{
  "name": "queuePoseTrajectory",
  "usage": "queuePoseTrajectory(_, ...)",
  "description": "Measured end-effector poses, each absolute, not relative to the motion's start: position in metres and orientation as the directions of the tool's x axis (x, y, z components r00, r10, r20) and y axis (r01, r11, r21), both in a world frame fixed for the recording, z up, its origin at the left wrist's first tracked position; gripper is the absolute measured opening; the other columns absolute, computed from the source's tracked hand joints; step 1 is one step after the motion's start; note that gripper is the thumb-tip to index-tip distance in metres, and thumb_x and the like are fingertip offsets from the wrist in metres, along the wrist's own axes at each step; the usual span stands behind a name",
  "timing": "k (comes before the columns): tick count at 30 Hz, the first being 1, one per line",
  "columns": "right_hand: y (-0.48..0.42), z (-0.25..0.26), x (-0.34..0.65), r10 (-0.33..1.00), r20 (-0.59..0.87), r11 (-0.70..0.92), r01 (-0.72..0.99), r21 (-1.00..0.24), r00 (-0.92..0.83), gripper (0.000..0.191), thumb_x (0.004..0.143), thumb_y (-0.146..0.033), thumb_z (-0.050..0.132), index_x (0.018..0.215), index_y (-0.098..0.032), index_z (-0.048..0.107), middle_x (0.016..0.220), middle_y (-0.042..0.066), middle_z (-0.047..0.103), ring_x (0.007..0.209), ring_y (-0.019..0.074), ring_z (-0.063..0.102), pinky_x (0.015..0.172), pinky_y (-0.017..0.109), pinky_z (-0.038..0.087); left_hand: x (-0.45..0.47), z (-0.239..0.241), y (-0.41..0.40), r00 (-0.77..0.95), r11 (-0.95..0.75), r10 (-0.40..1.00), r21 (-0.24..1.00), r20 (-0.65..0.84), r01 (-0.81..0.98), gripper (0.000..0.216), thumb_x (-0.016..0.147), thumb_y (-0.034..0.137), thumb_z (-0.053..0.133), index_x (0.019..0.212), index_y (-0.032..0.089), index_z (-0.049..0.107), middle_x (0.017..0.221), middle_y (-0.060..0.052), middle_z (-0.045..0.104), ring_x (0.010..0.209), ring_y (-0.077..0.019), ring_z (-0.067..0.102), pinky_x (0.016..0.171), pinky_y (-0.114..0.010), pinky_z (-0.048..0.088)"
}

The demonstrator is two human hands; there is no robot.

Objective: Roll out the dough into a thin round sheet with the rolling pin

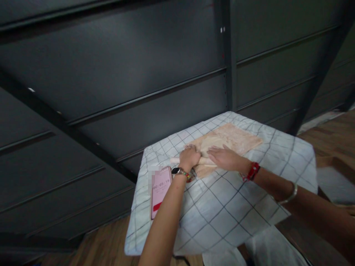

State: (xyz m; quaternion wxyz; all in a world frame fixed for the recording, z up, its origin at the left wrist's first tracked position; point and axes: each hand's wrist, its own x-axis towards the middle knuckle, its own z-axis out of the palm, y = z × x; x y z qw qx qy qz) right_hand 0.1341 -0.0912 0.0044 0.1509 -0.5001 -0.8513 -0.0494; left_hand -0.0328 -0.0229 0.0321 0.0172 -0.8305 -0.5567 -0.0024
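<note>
My left hand (190,156) is closed around a pale wooden rolling pin (205,161), whose left end sticks out past the hand. Stretched flat, my right hand (226,158) lies over the pin's right part, fingertips at the edge of a flattened sheet of dough (212,143). The dough rests on a floured wooden board (244,137), just beyond the pin. Whether the right palm presses on the pin is hidden from view.
A white checked cloth covers the table (222,207). A phone (161,194) showing a running timer lies left of my left forearm. Behind the table stands a dark panelled wall (166,66). A brown tray-like box (335,177) is at the right.
</note>
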Motion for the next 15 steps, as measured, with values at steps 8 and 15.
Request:
queuePoseTrajectory(8, -0.090, -0.002, 0.140, 0.881, 0.263, 0.437, 0.889, -0.136, -0.393, 0.046, 0.098, -0.023, 0.024, 0.132, -0.014, 0.054, 0.140, 0.015, 0.050, 0.132, 0.0279, 0.042, 0.104, 0.059, 0.034, -0.028, 0.033, -0.023, 0.384, -0.382, 0.923, -0.046, 0.020, 0.923, 0.035, 0.092, 0.024, 0.033, 0.115, 0.012, 0.057, 0.124, -0.015, 0.059, 0.115, -0.0248, 0.054, 0.096, -0.034, 0.040)
queuePoseTrajectory(15, -0.108, -0.009, 0.132, 0.815, 0.379, 0.507, 0.856, -0.102, -0.438, 0.046, 0.099, -0.023, 0.022, 0.132, -0.011, 0.052, 0.137, 0.017, 0.053, 0.131, 0.0263, 0.044, 0.104, 0.060, 0.032, -0.025, 0.033, -0.023, 0.436, -0.427, 0.894, -0.096, 0.107, 0.899, 0.040, 0.090, 0.024, 0.036, 0.125, 0.011, 0.053, 0.134, -0.015, 0.053, 0.131, -0.0270, 0.040, 0.105, -0.040, 0.032)
